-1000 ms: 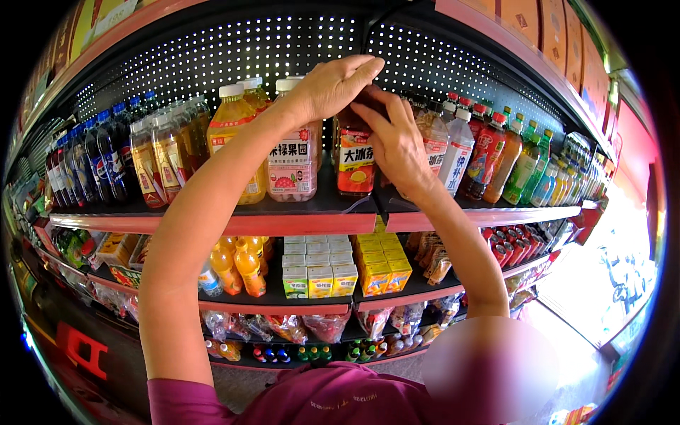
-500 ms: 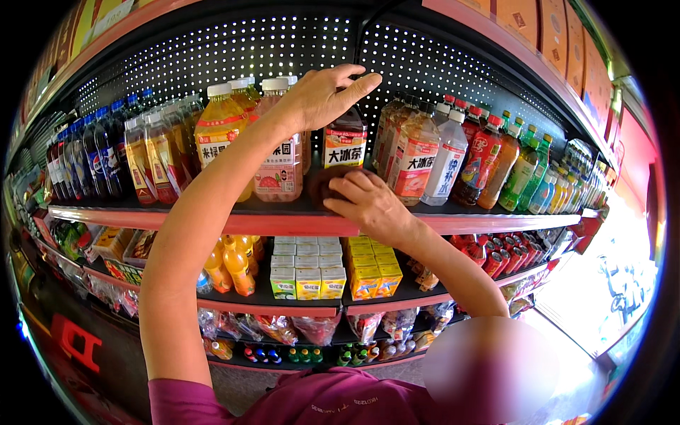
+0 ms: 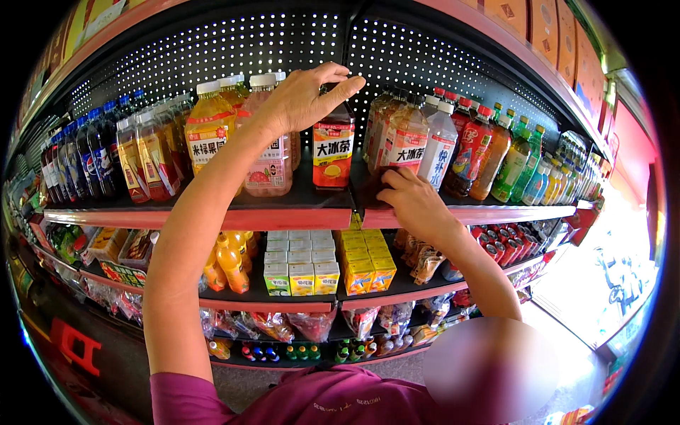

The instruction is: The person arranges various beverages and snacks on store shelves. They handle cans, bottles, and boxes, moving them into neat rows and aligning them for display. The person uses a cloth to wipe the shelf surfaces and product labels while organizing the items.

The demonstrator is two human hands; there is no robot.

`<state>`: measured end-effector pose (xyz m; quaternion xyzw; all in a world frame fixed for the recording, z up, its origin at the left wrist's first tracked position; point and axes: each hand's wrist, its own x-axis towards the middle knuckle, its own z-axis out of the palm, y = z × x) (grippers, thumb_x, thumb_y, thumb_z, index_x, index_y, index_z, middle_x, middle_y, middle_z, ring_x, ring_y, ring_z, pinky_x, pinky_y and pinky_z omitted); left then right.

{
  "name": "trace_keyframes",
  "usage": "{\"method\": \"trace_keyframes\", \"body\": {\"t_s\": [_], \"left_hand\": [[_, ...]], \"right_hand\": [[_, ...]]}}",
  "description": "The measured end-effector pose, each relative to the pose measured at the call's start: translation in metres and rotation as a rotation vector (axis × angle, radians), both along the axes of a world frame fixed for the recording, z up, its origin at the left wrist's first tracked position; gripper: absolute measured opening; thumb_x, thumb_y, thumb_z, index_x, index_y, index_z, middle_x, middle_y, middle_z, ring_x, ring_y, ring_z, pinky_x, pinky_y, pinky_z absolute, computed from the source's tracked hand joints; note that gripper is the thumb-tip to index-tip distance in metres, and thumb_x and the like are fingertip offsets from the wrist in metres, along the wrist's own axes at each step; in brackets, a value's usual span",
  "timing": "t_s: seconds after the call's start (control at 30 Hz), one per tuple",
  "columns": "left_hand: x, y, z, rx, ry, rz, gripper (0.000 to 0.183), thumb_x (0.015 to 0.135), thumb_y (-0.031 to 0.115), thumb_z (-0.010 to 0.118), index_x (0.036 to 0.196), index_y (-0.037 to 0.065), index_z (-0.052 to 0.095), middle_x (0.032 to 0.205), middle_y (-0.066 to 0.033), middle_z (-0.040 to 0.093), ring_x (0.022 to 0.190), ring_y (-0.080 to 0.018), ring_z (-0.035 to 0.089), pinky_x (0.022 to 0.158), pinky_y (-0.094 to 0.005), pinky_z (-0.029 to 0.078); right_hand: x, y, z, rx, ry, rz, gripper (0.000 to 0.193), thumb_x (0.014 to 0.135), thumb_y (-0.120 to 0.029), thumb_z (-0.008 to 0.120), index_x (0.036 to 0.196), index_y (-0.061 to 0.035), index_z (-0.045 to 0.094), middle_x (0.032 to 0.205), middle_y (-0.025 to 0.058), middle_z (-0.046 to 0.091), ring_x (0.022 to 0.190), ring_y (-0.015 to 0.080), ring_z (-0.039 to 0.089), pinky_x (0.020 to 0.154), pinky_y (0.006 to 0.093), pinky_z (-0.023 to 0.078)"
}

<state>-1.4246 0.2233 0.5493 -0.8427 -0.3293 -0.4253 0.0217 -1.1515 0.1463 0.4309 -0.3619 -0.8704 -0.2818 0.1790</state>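
Observation:
My left hand [image 3: 304, 99] reaches up to the upper shelf and grips the cap end of a dark tea bottle [image 3: 333, 152] with a red and orange label. The bottle stands upright in a gap between a pink drink bottle [image 3: 269, 166] and a light brown bottle [image 3: 404, 152]. My right hand [image 3: 414, 202] is lower, its curled fingers pressing on the black shelf board [image 3: 312, 195] just in front of the light brown bottle. Whether something dark lies under those fingers I cannot tell.
Rows of bottles fill the upper shelf: dark and orange drinks [image 3: 142, 152] on the left, red and green ones [image 3: 510, 156] on the right. Below sit small juice cartons [image 3: 301, 276] and yellow boxes [image 3: 365, 265]. Bagged snacks and small bottles fill the lowest shelves.
My right hand has come down from the tea bottle's neck to the shelf board. My left hand has stayed on the bottle's top. The view has shifted slightly upward.

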Motion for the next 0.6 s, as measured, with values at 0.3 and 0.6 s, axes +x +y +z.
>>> {"method": "trace_keyframes", "body": {"t_s": [0.3, 0.6], "left_hand": [[-0.018, -0.012, 0.007, 0.068, 0.075, -0.021, 0.096, 0.094, 0.085, 0.038, 0.162, 0.018, 0.038, 0.154, -0.0144, 0.056, 0.142, -0.0375, 0.052, 0.122, -0.0532, 0.036], [-0.149, -0.024, 0.032, 0.199, -0.188, 0.029, 0.079, 0.102, 0.069, 0.044, 0.153, 0.008, 0.051, 0.134, -0.0187, 0.07, 0.127, -0.0346, 0.066, 0.11, -0.0441, 0.048]], "right_hand": [[0.0, -0.02, 0.013, 0.171, 0.196, 0.015, 0.031, 0.078, 0.003, 0.064, 0.105, -0.0053, 0.075, 0.114, 0.0112, 0.062, 0.11, 0.0325, 0.06, 0.094, 0.0432, 0.054], [-0.051, -0.04, 0.052, 0.088, 0.585, 0.246, 0.039, 0.077, 0.009, 0.055, 0.11, 0.0004, 0.073, 0.113, 0.0171, 0.065, 0.104, 0.0378, 0.065, 0.092, 0.0419, 0.053]]}}
